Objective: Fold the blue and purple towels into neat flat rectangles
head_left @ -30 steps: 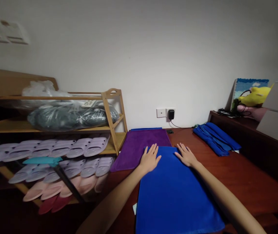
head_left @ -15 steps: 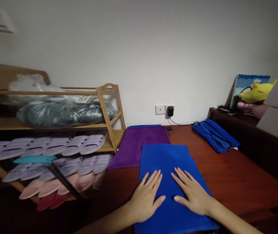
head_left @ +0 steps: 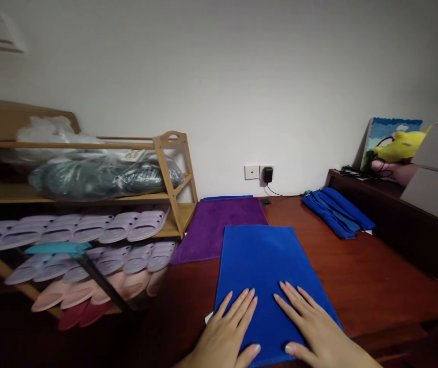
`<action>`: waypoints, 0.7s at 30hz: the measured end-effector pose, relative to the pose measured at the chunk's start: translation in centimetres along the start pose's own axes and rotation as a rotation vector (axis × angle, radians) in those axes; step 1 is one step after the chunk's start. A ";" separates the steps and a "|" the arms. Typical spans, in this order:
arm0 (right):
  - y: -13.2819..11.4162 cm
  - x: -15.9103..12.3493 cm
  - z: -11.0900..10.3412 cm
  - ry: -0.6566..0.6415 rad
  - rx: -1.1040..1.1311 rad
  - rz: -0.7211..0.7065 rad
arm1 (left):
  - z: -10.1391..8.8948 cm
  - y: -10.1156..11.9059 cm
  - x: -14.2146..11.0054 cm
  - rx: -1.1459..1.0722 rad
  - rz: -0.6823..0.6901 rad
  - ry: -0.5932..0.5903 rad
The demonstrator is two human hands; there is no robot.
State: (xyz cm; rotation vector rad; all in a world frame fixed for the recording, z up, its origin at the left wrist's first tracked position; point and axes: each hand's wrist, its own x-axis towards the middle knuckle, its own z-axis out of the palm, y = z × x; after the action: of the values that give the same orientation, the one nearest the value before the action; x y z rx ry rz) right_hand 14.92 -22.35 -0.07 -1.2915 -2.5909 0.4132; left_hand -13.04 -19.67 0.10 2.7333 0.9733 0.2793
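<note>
A blue towel [head_left: 265,260] lies flat and lengthwise on the dark red wooden table [head_left: 376,276]. My left hand [head_left: 228,332] rests palm down on the towel's near left corner, fingers stretched out. My right hand [head_left: 314,329] lies flat beside it on the near right part, fingers spread too. Neither hand holds anything. Behind the blue towel a purple towel [head_left: 219,225] lies spread out, with another blue edge showing at its far side.
A wooden rack [head_left: 173,179] at left carries rows of lilac and pink slippers [head_left: 88,230] and bagged items. Folded blue towels [head_left: 337,212] lie at the back right. A wall socket with a charger [head_left: 267,175] is behind. A yellow plush toy [head_left: 401,145] sits on a raised ledge.
Both hands have slid along the blue towel from its far end toward me, staying flat on it, and are now at its near edge.
</note>
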 end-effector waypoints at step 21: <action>5.1 -3.7 -2.6 0.053 0.063 0.228 | -5.6 -2.0 -1.2 -0.037 -0.008 -0.046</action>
State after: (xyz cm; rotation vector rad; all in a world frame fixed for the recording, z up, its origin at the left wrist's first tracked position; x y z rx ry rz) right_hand 21.74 -22.01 0.40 -1.5597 -2.3757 0.4877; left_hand -16.53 -18.11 4.84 2.6895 0.9567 0.2294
